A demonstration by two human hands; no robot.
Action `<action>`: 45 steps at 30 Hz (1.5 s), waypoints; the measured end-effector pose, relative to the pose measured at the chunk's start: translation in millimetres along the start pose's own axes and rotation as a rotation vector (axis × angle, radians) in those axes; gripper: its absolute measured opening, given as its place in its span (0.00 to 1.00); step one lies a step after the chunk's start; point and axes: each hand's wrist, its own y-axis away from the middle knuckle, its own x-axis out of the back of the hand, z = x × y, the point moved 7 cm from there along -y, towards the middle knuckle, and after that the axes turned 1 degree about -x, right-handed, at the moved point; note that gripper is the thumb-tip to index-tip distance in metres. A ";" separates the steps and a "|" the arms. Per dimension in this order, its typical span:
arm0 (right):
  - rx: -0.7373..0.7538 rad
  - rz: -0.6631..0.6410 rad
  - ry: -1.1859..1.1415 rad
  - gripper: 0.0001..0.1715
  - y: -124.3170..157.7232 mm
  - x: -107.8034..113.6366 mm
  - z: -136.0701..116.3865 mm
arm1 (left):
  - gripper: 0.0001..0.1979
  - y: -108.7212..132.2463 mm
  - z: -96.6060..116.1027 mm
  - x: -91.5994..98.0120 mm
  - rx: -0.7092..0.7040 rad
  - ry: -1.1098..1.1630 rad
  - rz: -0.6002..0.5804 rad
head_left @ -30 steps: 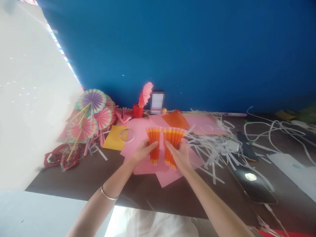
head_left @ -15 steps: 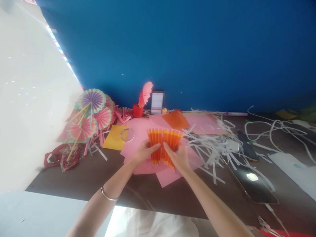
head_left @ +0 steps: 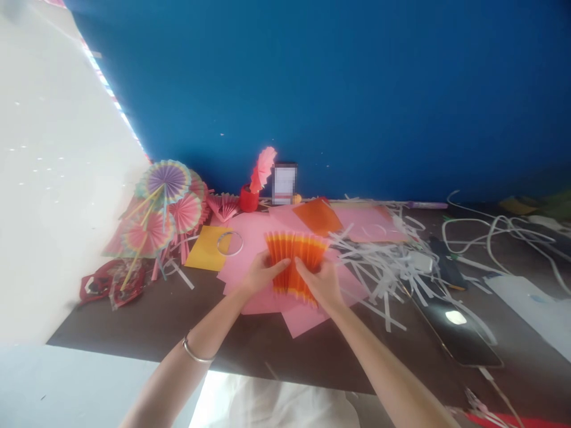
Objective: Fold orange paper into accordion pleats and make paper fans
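Observation:
Both my hands grip an orange pleated paper [head_left: 292, 279] with yellow bands along its upper and lower edges. My left hand [head_left: 263, 270] is closed on its left side, thumb pressed on the front near the middle. On the other side my right hand [head_left: 323, 279] is closed too, its thumb close to the left one. The fingers behind the pleats are hidden. Beneath the hands lie overlapping pink paper sheets [head_left: 259, 303]. A yellow sheet [head_left: 205, 252] and a clear ring-shaped band [head_left: 229, 252] are left of my left hand.
Finished paper fans [head_left: 165, 181] crowd the left. A red pot [head_left: 248, 199] and a propped phone [head_left: 284, 184] stand by the blue wall. Shredded white paper strips [head_left: 383, 267], a black phone [head_left: 464, 339] on a cable, and white cords [head_left: 482, 238] lie right.
The two halves of the pleated paper have come together at the middle, closing the gap between them. My right hand has shifted very slightly left.

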 end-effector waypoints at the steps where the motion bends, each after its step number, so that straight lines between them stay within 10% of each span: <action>1: -0.001 0.003 0.007 0.18 0.0 0.2 0.0 | 0.20 0.1 0.5 0.0 -0.007 -0.005 0.001; 45: -0.255 -0.275 -0.456 0.18 -0.2 -14.7 8.7 | 0.22 4.4 1.8 -5.5 0.095 0.062 -0.188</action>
